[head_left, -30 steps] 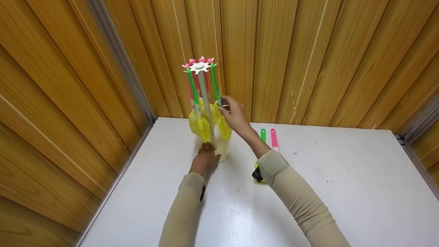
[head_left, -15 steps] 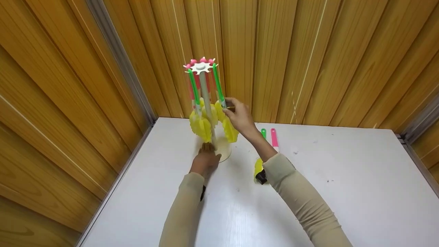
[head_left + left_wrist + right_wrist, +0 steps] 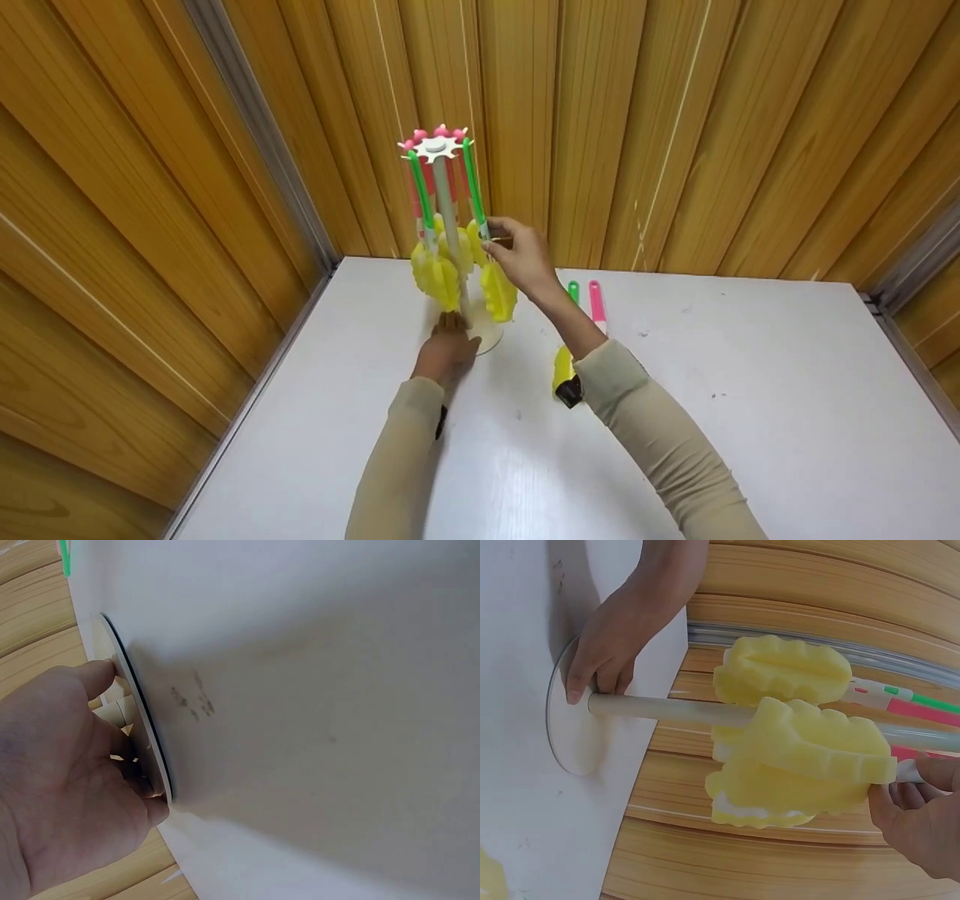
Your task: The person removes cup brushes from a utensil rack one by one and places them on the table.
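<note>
A white rack stands upright with a notched top disc (image 3: 436,147), a pole and a round base (image 3: 566,727). Green- and pink-handled sponge brushes with yellow heads hang around it. My right hand (image 3: 525,255) pinches the white neck of one green-handled sponge brush (image 3: 475,184), whose top sits at the disc's edge. Its yellow sponge head (image 3: 810,757) hangs beside the pole in the right wrist view. My left hand (image 3: 448,351) has its fingers on the base, pressing it from above. The left wrist view shows that hand (image 3: 71,772) at the base's rim.
To the right on the white table (image 3: 675,420) lie a pink-handled brush (image 3: 597,301) and a green-handled brush (image 3: 574,291), partly hidden by the right forearm. A yellow sponge head (image 3: 562,364) shows beside the sleeve. Wood-patterned walls (image 3: 600,135) close in behind and left.
My right hand has shifted slightly right and down with the green-handled sponge brush, whose sponge head now hangs farther from the pole. My left hand stays on the base.
</note>
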The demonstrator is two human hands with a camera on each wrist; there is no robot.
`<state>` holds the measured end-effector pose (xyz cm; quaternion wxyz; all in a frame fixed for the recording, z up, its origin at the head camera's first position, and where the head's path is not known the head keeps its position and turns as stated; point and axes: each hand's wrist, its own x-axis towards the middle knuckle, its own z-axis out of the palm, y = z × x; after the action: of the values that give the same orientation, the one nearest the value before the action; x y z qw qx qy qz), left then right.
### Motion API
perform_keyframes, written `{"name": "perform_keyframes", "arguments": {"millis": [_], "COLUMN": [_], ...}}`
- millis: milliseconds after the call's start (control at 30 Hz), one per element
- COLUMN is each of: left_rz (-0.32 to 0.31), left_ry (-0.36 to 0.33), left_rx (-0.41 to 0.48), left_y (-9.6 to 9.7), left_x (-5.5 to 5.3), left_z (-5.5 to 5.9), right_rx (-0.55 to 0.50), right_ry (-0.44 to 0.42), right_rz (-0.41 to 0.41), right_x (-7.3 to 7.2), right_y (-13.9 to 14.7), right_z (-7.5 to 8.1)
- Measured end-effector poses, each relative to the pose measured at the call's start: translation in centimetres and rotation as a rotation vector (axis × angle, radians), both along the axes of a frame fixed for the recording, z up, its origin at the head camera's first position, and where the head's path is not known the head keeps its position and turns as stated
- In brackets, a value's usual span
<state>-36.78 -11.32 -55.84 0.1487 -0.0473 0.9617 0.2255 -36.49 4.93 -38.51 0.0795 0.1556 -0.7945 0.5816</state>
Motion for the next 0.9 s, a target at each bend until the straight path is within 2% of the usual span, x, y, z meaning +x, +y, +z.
{"name": "perform_keyframes", "arguments": {"millis": [333,567,900], "left_rz": [-0.115,-0.074,-0.027], "left_ry": [0.07,0.091,-0.006], "left_rx": [-0.056,-0.06,-0.025], "left_y": [-0.29,-0.24,-0.02], "left_x": [-0.07,0.45,-0.08], "left_z": [0.2,0.29,0.36], "right_rx": [-0.062,-0.075,-0.208], "right_ry": [0.025,0.018,-0.034], "right_rz": [-0.009,-0.013,0.077], "right_x": [0.45,0.45,0.01], "right_y": [-0.2,-0.22,0.26], "right_z": [0.14,0.21,-0.13]}}
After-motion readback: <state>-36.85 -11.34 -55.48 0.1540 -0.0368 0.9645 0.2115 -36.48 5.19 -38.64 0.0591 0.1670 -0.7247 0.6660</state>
